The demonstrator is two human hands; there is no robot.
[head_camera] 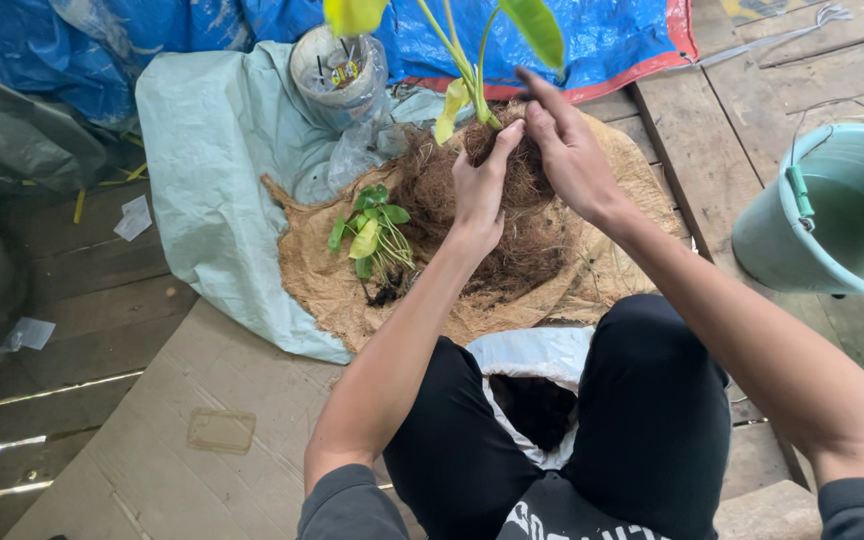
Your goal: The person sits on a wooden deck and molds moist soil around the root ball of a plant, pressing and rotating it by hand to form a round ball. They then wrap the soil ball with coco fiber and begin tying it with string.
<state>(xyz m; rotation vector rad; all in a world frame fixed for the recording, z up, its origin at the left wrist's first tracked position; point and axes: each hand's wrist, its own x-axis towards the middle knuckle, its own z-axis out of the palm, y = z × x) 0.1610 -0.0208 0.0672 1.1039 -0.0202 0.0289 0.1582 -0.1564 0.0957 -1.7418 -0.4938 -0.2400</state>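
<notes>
The top edge of the view cuts off the upper leaves of the plant [474,75], and the fibre hides its roots. Whether the thumbs meet behind the ball cannot be made out. The contents of the white bag [537,365] between the knees are just a dark hollow.

The plant has thin green stalks, one yellowing leaf low down, and its base sits in a brown root ball of coconut fibre [522,170]. It stands at twelve o'clock from the lap, above a loose fibre heap [512,250] on tan sacking [322,285].

The left hand [480,185] cups the ball's nine o'clock side, fingers pressed together on the fibre. The right hand [567,150] grips from three o'clock, fingers curled over the top near the stalks.

A small leafy seedling [370,235] lies at nine o'clock of the heap. A teal bucket [767,235] of water stands at three o'clock.
</notes>
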